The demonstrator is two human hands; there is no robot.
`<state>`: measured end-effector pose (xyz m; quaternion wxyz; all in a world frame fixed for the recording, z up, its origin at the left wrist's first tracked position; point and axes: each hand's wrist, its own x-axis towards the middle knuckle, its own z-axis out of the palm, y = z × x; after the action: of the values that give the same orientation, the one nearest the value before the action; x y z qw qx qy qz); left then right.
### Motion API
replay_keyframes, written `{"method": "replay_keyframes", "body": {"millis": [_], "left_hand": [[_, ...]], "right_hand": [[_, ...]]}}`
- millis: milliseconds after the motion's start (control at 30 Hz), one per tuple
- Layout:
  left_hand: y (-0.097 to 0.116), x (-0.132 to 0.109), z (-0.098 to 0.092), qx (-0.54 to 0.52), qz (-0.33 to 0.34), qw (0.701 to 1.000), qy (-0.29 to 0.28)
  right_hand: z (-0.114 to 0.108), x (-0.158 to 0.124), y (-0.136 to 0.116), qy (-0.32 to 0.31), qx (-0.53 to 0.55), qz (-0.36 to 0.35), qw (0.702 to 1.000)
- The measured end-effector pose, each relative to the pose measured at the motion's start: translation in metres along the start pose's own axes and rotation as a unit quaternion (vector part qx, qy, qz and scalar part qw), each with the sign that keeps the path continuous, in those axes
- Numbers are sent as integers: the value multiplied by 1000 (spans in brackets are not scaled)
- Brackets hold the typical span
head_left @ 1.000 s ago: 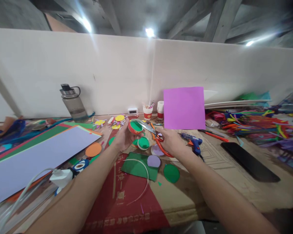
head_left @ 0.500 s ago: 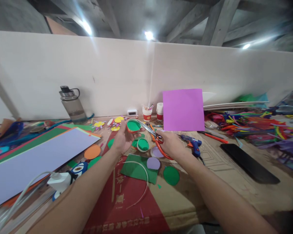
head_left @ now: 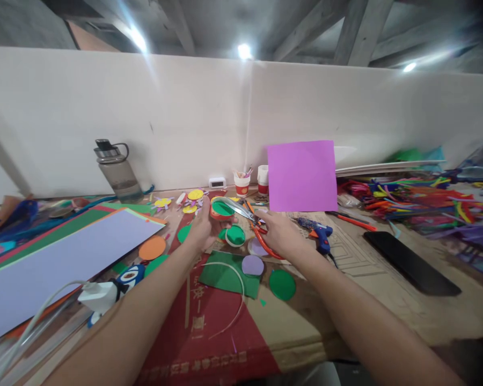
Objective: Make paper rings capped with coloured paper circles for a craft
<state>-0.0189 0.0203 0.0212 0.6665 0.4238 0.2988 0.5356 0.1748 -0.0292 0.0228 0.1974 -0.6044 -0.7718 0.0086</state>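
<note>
Scissors point(head_left: 241, 210) reach farther over the red-and-green cup point(head_left: 222, 208) than half a second ago.
Left hand point(head_left: 203, 229) grips the cup, ten o'clock from the right hand point(head_left: 280, 231), which grips the scissors, long axis pointing toward half past ten.

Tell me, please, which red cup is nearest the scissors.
The cup showing green, held in the left hand at the scissors; the cup of sticks and stacked cups stand by the wall.
</note>
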Motion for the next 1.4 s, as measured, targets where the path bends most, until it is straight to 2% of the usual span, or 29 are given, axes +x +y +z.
{"method": "replay_keyframes", "body": {"millis": [167, 333, 567, 700, 900, 1000, 1167, 1400], "left_hand": [[8, -2, 3, -2, -27, 999, 26], [13, -1, 2, 5, -39, 999, 23], [10, 2, -4, -14, -28, 999, 9], [5, 2, 1, -61, 9, 998, -4], [-3, 3, 5, -35, 37, 998, 42], [-5, 1, 5, -19, 22, 999, 33], [-3, -2, 7, -17, -4, 1000, 18], [2, -2, 6, -13, -13, 999, 41]], "right_hand": [[-1, 1, 1, -8, -15, -8, 1000], [-4, 1, 0, -15, -27, -12, 999], [-5, -1, -5, -21, -33, 10, 999], [-3, 0, -3, -25, -22, 24, 999], [-1, -1, -2, -16, 4, 30, 999], [0, -1, -1, 0, 5, 24, 1000], [1, 0, 0, -8, 0, 9, 1000], [0, 1, -1, -17, -17, 6, 1000]]}}
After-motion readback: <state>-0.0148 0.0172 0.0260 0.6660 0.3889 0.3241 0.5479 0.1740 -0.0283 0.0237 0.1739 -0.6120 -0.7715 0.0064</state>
